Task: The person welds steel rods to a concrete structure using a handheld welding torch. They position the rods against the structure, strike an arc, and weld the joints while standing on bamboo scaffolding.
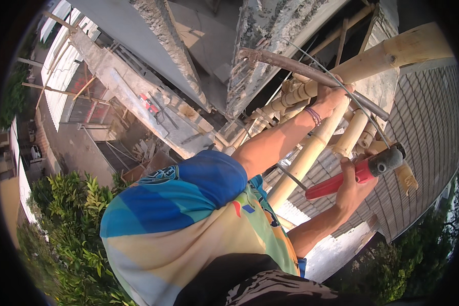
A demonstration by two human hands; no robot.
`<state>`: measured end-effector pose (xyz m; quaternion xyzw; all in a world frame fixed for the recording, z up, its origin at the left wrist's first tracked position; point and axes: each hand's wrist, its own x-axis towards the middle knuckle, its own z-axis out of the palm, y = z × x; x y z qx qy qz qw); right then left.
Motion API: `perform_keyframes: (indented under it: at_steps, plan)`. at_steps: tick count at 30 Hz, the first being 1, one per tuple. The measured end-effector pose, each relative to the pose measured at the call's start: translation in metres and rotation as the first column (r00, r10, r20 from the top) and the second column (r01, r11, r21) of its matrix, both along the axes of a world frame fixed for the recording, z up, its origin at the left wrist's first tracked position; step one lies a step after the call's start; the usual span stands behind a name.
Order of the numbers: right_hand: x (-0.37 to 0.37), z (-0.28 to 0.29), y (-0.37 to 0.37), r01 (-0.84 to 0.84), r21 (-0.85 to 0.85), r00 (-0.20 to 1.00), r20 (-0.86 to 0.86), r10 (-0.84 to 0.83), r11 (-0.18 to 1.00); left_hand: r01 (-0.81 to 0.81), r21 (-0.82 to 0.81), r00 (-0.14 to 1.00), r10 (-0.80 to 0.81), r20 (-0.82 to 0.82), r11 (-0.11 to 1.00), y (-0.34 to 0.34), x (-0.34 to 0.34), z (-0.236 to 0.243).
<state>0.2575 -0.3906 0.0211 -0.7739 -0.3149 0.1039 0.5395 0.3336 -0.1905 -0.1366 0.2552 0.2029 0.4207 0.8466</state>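
Note:
My left hand [333, 97], with bands on its wrist, is closed around a brown bar [288, 66] that slants across the bamboo. My right hand [353, 188] grips a red tool [327, 187] with a dark grey rounded head [385, 162]; its exact kind is unclear. A thin grey wire [359, 104] curves past my left hand down to the tool's head. Below my left hand a bamboo pole [311, 148] slopes down toward my body. A thicker bamboo pole [387, 56] runs to the upper right.
A tiled roof [423, 117] lies below on the right. Rough-edged concrete walls [173, 51] stand ahead. On the ledge [117, 84] at left lies a red-and-grey tool [149, 104]. A leafy tree [76, 219] grows at lower left, and the ground is far below.

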Motion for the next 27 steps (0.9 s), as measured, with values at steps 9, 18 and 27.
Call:
perform_keyframes:
  at_steps: [9, 18, 27]
  plan:
    - [-0.001, -0.008, -0.022, -0.031, 0.056, 0.999, -0.013, 0.032, 0.998, 0.083, 0.175, 0.996, -0.079, -0.028, 0.981, -0.032, -0.029, -0.026]
    - [-0.006, -0.012, -0.028, -0.072, 0.086, 0.996, -0.042, 0.076, 0.994, 0.103, 0.259, 0.987, -0.068, -0.143, 0.960, -0.049, -0.065, -0.011]
    - [-0.006, -0.017, -0.028, -0.068, 0.102, 0.997, -0.017, 0.070, 0.992, 0.119, 0.186, 0.976, -0.080, -0.203, 0.975, -0.038, -0.053, -0.021]
